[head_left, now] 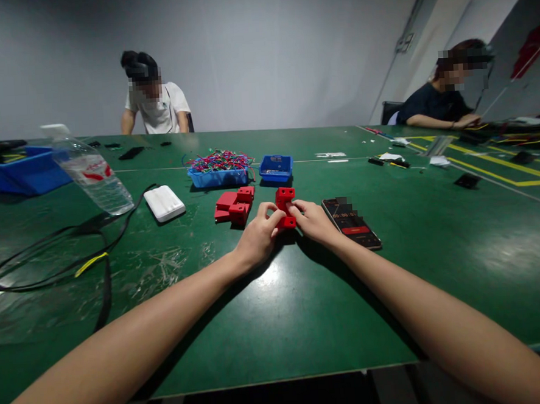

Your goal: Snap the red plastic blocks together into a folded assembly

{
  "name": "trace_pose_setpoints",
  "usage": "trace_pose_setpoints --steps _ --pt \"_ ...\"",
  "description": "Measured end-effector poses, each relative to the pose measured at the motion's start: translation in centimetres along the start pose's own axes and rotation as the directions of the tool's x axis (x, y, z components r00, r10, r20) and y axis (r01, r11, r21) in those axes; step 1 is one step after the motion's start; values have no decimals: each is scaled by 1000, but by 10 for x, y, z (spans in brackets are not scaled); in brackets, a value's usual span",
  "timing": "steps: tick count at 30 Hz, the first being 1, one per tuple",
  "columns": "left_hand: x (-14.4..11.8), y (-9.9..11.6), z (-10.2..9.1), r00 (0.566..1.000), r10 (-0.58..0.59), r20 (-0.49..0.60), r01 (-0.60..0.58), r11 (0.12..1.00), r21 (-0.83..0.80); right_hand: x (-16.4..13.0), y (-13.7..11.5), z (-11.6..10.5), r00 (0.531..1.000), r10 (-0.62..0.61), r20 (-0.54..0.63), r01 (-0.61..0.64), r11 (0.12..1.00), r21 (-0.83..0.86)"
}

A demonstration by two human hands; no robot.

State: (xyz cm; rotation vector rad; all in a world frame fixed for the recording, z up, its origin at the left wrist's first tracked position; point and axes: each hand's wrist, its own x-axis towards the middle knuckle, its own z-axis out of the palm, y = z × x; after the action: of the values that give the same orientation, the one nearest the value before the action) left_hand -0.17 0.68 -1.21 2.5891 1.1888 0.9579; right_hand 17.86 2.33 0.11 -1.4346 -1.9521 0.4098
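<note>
Both hands are on the red block [285, 208] at the middle of the green table [277, 323]: the left hand [257, 238] pinches its near lower edge with thumb and fingers, the right hand [314, 221] closes on it from the other side. It looks like a fitting step, parts being pressed or lined up, and the next move probably calls for a steady squeeze with the piece kept square. Just left of the block lies a pile of red parts [234, 205]. Beyond the block sit a small blue tray [276, 168] and a tray of coloured wires [219, 166]. Right of the block, a phone [351, 222] lies flat.
</note>
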Motion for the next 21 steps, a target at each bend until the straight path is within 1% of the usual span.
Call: trace_pose_setpoints --steps 3,5,8,10,12,14,15,16,18,21 --pt "0 -1 1 1000 22 -10 -22 999 -23 3 6 3 997 70 -15 -68 988 138" --pt "-1 3 0 999 31 -28 -33 998 -60 6 11 4 993 113 -27 -105 973 205" --pt "-1 10 -2 994 34 -100 -49 988 -149 8 17 6 987 152 -47 -134 955 264" --pt "0 13 -3 991 -26 -135 -4 975 -221 8 17 7 985 165 -52 -143 946 291" --pt "3 12 -3 977 -152 -148 106 955 -276 7 15 9 986 161 -53 -135 935 327" --pt "6 7 -2 954 -275 -123 225 922 -315 4 11 11 991 129 -44 -103 920 378" --pt "8 4 -2 948 -309 -81 266 904 -334 2 8 12 994 104 -34 -82 911 405" --pt "10 1 -2 948 -315 -36 282 892 -354 1 5 13 997 80 -22 -63 902 428" --pt "13 -5 -3 953 -302 19 286 879 -382 -2 -1 15 999 44 0 -39 887 459" --pt "15 -11 -3 952 -305 36 290 855 -431 -5 -7 15 999 39 14 -41 873 486"
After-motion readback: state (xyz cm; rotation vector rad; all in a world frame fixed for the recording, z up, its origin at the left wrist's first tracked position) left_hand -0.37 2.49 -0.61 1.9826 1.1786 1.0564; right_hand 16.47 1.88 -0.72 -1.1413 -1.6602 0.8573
